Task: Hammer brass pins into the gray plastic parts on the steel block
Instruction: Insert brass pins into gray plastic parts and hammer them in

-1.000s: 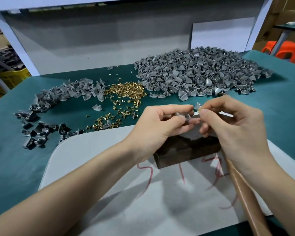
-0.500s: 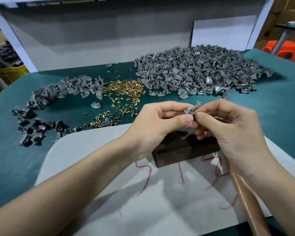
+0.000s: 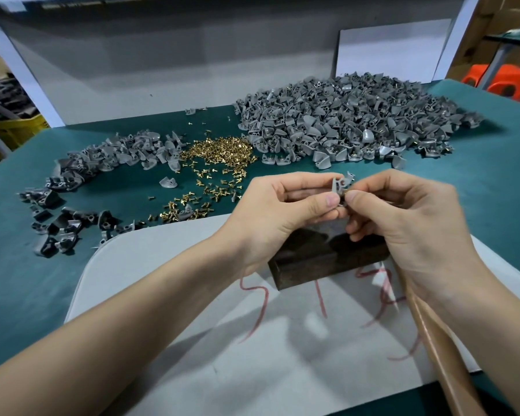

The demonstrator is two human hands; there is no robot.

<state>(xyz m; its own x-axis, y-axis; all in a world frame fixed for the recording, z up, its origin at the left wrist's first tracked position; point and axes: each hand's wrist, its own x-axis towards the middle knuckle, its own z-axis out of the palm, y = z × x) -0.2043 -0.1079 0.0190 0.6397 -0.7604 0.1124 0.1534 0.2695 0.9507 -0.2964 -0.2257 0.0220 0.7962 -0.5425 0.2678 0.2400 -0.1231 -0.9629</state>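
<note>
Green table (image 3: 12, 280): gray parts (image 3: 351, 121), brass pins (image 3: 219, 151), board (image 3: 192, 340).

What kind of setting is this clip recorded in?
Probably a factory assembly bench: a heap of gray plastic parts, a pile of brass pins and a steel block on a green-covered table.

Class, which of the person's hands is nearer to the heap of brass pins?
Left. The left hand sits just right of the brass pins; the right hand is farther right, beyond it.
</note>
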